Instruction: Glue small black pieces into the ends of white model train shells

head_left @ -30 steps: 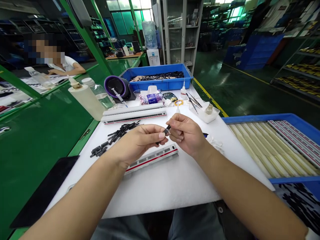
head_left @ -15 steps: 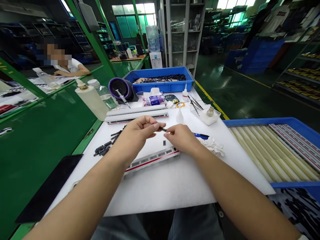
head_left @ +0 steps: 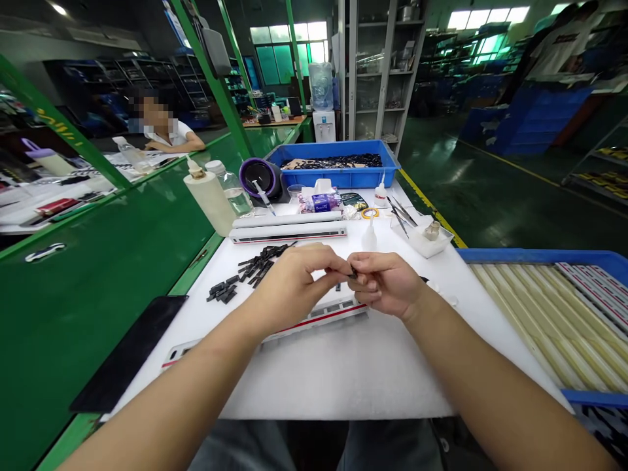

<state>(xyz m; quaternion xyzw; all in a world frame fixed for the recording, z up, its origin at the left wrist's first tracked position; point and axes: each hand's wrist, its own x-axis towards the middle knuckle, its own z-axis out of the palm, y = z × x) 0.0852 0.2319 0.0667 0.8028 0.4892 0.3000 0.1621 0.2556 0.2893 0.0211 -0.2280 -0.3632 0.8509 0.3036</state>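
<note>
My left hand is closed, thumb and index finger pinching a small black part. At the same part, the fingers of my right hand are curled round its other end, so most of it is hidden. Below my hands lies a white model train car body with a red stripe and window openings, partly covered by my left hand and forearm. Another small black piece rests on the white mat just behind it. Loose black pieces lie in a pile left of my left hand.
Another train car body lies farther back. Behind stand a white dropper bottle, a tissue pack, tweezers and a blue bin of black parts. A blue tray of strips stands right. A person sits at left.
The view has shifted, with the scene sliding to the right. My right hand has turned so its curled fingers show, and both hands have come closer together around the small black part.
</note>
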